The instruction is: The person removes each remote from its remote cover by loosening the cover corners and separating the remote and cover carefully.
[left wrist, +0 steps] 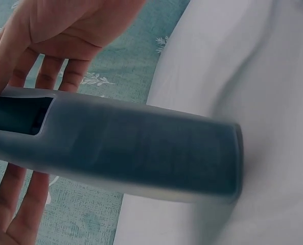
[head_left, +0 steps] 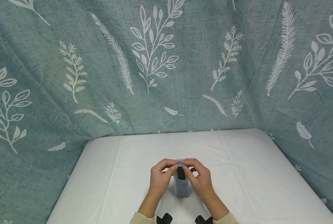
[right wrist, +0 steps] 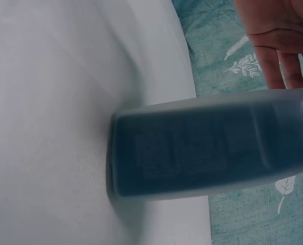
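A tall, narrow, bluish-grey translucent container [head_left: 182,189] stands upright on the white-covered table. A dark rectangular opening [head_left: 181,173] shows in its near face, just under a pale blue top piece [head_left: 180,163]. My left hand [head_left: 160,176] pinches the left edge of that top piece between thumb and fingers. From the other side, my right hand [head_left: 201,178] pinches the right edge. In the left wrist view the container's smooth side [left wrist: 141,143] lies across the picture, with the opening by my thumb. The right wrist view shows the container's lower body [right wrist: 192,148]; its top is cut off.
White cloth [head_left: 132,161] with fold creases covers the table. A green-blue curtain [head_left: 188,102] with white leaf prints hangs behind and along both sides. Dark wrist devices [head_left: 164,218] sit by the light sleeves at the front edge.
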Demonstrator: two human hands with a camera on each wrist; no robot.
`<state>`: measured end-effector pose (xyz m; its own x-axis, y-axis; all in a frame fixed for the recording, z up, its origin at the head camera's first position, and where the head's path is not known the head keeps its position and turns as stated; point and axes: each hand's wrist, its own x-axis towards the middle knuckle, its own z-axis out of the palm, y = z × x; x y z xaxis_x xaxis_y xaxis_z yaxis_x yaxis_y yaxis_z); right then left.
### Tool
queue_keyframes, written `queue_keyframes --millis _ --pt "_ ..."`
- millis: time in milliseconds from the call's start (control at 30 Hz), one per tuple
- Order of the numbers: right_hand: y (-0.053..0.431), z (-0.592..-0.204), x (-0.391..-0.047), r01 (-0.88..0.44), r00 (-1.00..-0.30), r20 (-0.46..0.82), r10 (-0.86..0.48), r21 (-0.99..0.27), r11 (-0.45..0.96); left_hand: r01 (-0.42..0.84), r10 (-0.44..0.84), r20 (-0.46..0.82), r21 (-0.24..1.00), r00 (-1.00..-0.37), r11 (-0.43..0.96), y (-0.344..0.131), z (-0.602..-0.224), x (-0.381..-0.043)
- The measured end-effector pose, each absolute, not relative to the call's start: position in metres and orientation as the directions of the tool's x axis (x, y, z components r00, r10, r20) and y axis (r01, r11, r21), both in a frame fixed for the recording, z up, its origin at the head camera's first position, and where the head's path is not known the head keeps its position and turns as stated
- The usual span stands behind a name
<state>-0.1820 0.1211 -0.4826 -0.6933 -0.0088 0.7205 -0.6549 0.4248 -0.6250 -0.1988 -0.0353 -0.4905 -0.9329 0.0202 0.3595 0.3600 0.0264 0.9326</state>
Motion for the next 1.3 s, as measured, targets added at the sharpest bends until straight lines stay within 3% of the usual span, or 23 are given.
queue_keyframes --millis 133,300,700,1133,1300 --pt "0.120 -0.471 -0.177 -0.652 -0.698 0.716 -0.004 -0.633 0.417 0.372 0.004 0.372 0.928 -0.928 0.017 -0.033 -0.493 -0.199" --pt "0.124 -0.487 -0.185 -0.641 -0.697 0.717 0.027 -0.640 0.423 0.373 0.005 0.373 0.928 -0.928 0.005 -0.030 -0.494 -0.198" --pt "0.135 -0.489 -0.189 -0.684 -0.645 0.764 0.023 -0.590 0.428 0.406 0.032 0.406 0.914 -0.913 0.016 -0.027 -0.497 -0.196" --pt "0.137 -0.476 -0.184 -0.622 -0.744 0.668 0.001 -0.693 0.365 0.494 0.101 0.485 0.865 -0.868 0.091 -0.032 -0.497 -0.194" --pt "0.139 -0.473 -0.184 -0.486 -0.848 0.528 0.044 -0.808 0.334 0.519 0.099 0.511 0.850 -0.854 0.088 -0.032 -0.498 -0.193"
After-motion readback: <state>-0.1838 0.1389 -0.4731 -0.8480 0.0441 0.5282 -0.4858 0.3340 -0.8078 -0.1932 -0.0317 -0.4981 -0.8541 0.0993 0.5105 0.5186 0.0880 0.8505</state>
